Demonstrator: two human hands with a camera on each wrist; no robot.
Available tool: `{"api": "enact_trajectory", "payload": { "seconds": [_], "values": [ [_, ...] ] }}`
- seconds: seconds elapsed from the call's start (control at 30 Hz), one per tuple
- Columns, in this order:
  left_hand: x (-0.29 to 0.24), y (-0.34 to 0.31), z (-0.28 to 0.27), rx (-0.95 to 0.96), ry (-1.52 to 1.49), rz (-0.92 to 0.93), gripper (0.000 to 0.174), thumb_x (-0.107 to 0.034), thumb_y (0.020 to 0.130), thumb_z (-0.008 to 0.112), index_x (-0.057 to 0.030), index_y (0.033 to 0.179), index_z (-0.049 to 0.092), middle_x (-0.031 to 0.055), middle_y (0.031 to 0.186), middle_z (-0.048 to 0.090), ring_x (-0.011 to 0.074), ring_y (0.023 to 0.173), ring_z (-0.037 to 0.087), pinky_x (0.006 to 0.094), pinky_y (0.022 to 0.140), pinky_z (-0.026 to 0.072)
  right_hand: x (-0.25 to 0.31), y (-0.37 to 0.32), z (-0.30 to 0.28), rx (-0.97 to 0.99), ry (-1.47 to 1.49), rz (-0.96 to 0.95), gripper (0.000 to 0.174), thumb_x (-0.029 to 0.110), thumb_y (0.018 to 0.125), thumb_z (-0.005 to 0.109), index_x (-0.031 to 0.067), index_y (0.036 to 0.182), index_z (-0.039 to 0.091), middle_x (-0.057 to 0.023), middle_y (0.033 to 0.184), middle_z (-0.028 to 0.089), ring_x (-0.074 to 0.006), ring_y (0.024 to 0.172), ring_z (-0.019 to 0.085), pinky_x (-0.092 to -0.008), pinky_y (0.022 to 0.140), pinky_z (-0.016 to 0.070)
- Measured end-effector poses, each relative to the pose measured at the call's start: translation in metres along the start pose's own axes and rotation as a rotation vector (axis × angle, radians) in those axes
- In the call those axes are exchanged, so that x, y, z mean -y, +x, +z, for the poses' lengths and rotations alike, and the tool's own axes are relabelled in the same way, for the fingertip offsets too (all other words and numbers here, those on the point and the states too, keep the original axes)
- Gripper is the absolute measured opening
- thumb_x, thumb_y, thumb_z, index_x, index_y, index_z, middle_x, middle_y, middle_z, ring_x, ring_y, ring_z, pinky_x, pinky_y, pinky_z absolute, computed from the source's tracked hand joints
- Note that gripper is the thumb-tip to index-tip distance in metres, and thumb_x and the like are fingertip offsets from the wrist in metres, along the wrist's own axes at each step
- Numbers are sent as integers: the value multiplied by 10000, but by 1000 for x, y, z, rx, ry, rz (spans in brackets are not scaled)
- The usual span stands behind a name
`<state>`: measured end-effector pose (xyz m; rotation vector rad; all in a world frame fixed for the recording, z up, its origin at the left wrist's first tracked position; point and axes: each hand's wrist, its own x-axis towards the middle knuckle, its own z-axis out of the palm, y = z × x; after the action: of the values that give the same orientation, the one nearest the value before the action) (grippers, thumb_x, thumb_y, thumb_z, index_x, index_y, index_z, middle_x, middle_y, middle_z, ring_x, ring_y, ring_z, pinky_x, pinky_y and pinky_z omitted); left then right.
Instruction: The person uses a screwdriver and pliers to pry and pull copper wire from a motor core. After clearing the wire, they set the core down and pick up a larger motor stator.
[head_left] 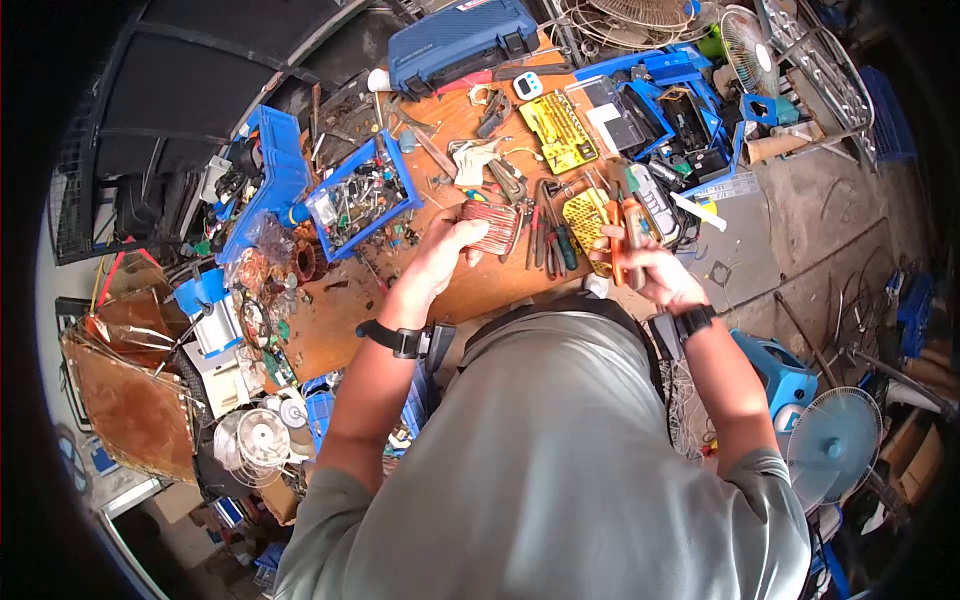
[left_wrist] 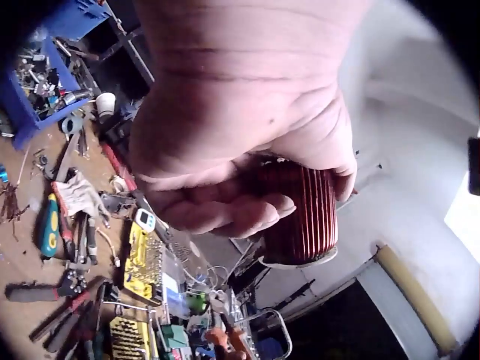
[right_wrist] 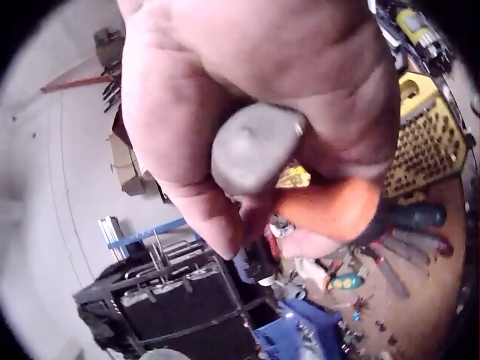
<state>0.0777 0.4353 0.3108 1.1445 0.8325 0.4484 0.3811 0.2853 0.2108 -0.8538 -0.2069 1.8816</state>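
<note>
My left hand [head_left: 440, 255] grips a copper wire coil [head_left: 492, 230]. In the left wrist view the coil [left_wrist: 311, 217] is a reddish-brown ribbed cylinder with a pale rim at its lower end; palm and fingers hide the rest. My right hand [head_left: 655, 275] curls round an orange-handled tool [head_left: 614, 245] held over the bench's right side. Up close in the right wrist view, an orange grip [right_wrist: 326, 210] and a rounded grey end [right_wrist: 255, 146] show between the fingers. Whether these belong to one tool, I cannot tell. Several hand tools [head_left: 550, 235] lie between both hands.
Yellow bit cases [head_left: 558, 132] lie on the wooden bench [head_left: 330, 335]. A blue tray [head_left: 405, 170] of small parts is at left. Behind stands a blue toolbox [head_left: 460, 45]. Blue bins with black parts [head_left: 690, 125] are at right, a fan [head_left: 835, 445] on the floor.
</note>
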Motion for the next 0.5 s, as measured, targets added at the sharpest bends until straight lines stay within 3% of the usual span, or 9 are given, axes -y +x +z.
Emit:
{"api": "enact_trajectory", "payload": {
  "seconds": [0.1,0.2,0.23,0.27,0.33,0.37,0.4,0.47,0.5],
  "values": [
    [-21,-4,2,39,18,39,441,-302,850,658,2,1169,633,11,863,669,57,622,526,211,523,412,-9,-24,2,101,-191,21,539,38,734,706,29,1268,632,-52,1107,690,-141,923,641,-279,907,475],
    [-33,-7,1,40,59,34,514,-324,808,699,12,1190,623,8,868,668,55,652,550,205,523,428,-22,-35,21,-23,-497,42,296,-1,768,649,15,1063,634,-33,899,657,-117,732,606,-234,687,490],
    [-34,-7,1,54,65,38,516,-330,796,712,11,1174,627,8,864,665,54,653,550,205,526,429,-30,-36,28,-75,-532,40,240,-30,751,628,43,979,619,-33,964,647,-115,817,605,-247,735,499],
    [-35,-7,1,68,70,43,519,-336,784,725,10,1158,632,8,861,663,54,653,549,206,529,430,-40,-38,33,-93,-508,-35,277,-40,730,631,40,996,620,-58,995,638,-165,890,603,-299,800,507],
    [-35,-8,3,77,67,58,513,-340,779,735,9,1141,637,7,854,661,55,651,547,209,533,429,-61,-41,24,-184,-1248,-396,292,-24,727,629,32,1013,610,-82,979,606,-226,945,605,-349,860,500],
    [-36,-9,5,78,60,73,507,-344,774,744,8,1124,641,5,847,659,55,649,545,211,536,427,-73,-40,18,-198,-1016,-349,287,14,740,633,23,1026,606,-107,930,600,-251,925,607,-367,861,497],
    [-38,-10,6,82,59,72,507,-344,774,744,8,1124,641,5,847,659,55,649,545,211,536,427,-70,-47,22,-203,-1016,-348,287,14,740,633,23,1026,606,-107,930,600,-251,925,607,-367,861,497],
    [-43,-12,10,121,90,45,483,-357,776,755,-6,1091,650,0,835,653,56,646,541,212,543,418,-56,-62,35,-275,-930,-94,337,25,731,643,15,1066,610,-105,896,607,-240,865,607,-359,832,503],
    [-43,-13,11,122,90,44,483,-357,776,755,-6,1091,650,0,835,653,56,646,541,212,543,418,-56,-66,35,-253,-957,-141,335,-3,781,646,8,1114,613,-79,893,633,-175,792,592,-312,765,504]
  ]
}}
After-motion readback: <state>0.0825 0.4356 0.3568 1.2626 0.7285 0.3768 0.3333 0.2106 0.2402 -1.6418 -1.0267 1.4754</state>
